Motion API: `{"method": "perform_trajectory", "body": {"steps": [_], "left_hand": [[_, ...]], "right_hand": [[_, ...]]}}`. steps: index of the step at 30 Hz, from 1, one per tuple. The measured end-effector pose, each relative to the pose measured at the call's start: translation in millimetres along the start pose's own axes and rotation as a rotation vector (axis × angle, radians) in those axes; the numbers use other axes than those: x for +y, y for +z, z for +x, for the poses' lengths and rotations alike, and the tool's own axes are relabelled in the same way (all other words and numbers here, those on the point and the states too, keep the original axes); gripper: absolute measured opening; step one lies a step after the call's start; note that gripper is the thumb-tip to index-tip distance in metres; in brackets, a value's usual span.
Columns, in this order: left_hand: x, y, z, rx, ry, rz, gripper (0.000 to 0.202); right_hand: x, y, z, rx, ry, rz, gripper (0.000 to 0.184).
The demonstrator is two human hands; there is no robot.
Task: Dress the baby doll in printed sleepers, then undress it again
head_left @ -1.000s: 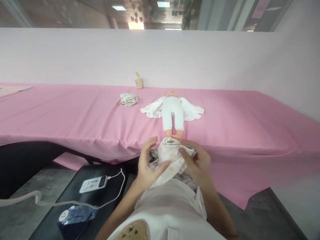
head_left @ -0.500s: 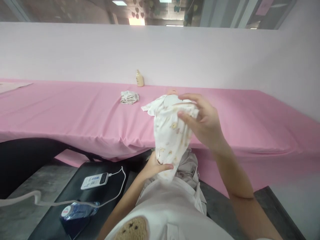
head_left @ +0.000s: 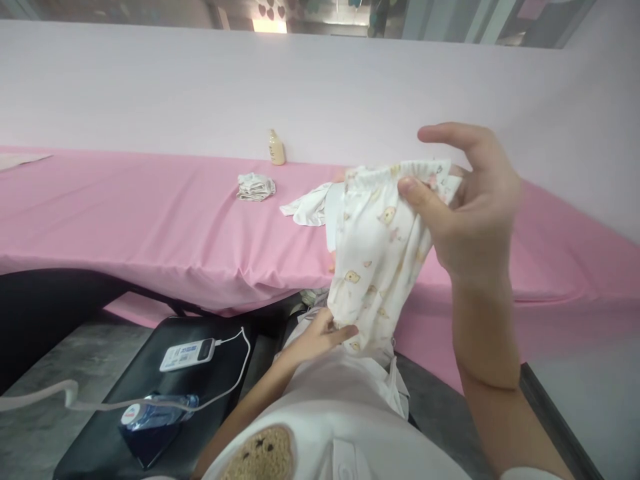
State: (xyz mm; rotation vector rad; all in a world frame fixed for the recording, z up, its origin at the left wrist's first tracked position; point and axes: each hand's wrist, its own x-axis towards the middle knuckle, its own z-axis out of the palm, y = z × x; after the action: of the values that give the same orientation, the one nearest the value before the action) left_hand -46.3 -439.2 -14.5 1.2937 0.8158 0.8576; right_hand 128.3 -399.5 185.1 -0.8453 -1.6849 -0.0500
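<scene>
My right hand (head_left: pixel 470 207) pinches the elastic waistband of a small pair of white baby trousers (head_left: pixel 375 267) printed with bears, held up in front of me. My left hand (head_left: pixel 320 337) grips the lower end of the same trousers near my lap. Behind the cloth, a doll (head_left: pixel 333 213) in white lies on the pink table, mostly hidden, with an open white garment (head_left: pixel 307 208) spread beside it.
The long table has a pink cloth (head_left: pixel 150 220) and a pale wall behind it. A folded cloth (head_left: pixel 255 187) and a small bottle (head_left: pixel 275 148) sit toward its back. At my lower left, a black bench holds a power bank (head_left: pixel 187 353) with cable and a water bottle (head_left: pixel 155 417).
My right hand has lifted the trousers' waistband up and to the right, stretching the bunched cloth out, while my left hand stayed low on the bottom end. The doll is now mostly covered from view.
</scene>
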Motion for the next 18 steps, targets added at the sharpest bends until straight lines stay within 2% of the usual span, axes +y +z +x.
{"method": "perform_trajectory", "body": {"steps": [3, 5, 6, 7, 8, 11, 12, 13, 15, 18], "left_hand": [[-9.3, -0.1, 3.0, -0.033, -0.17, -0.272, 0.043], [-11.2, -1.1, 5.9, 0.013, -0.225, -0.429, 0.048], [-9.9, -1.9, 7.1, 0.041, -0.239, -0.503, 0.051], [-7.1, -2.9, 8.2, 0.059, -0.256, -0.576, 0.053], [-3.1, -4.0, 8.9, 0.06, -0.277, -0.645, 0.052], [9.2, -5.6, 9.2, -0.006, -0.336, -0.818, 0.054], [11.6, -4.8, 8.6, -0.022, -0.335, -0.853, 0.058], [12.5, -3.2, 7.9, -0.019, -0.32, -0.862, 0.06], [11.2, 0.5, 5.9, 0.056, -0.275, -0.8, 0.054], [11.1, -4.9, 5.4, 0.174, -0.237, -0.622, 0.052]], "right_hand": [[23.9, 4.6, 4.8, 0.032, 0.024, -0.004, 0.026], [29.8, 3.9, -1.5, 0.044, 0.033, 0.02, 0.026], [28.3, 2.2, -8.9, -0.007, 0.033, 0.051, 0.026], [24.3, -0.1, -19.1, -0.129, 0.029, 0.097, 0.028], [18.5, -2.9, -31.7, -0.324, 0.014, 0.16, 0.03], [-0.9, -10.1, -75.0, -1.135, -0.109, 0.332, 0.04], [-5.6, -11.7, -88.0, -1.293, -0.151, 0.337, 0.044], [-8.8, -13.1, -98.9, -1.384, -0.159, 0.334, 0.048], [-10.7, -16.9, -113.2, -1.403, -0.113, 0.328, 0.052], [-6.2, -28.3, -119.5, -1.298, 0.008, 0.348, 0.052]]}}
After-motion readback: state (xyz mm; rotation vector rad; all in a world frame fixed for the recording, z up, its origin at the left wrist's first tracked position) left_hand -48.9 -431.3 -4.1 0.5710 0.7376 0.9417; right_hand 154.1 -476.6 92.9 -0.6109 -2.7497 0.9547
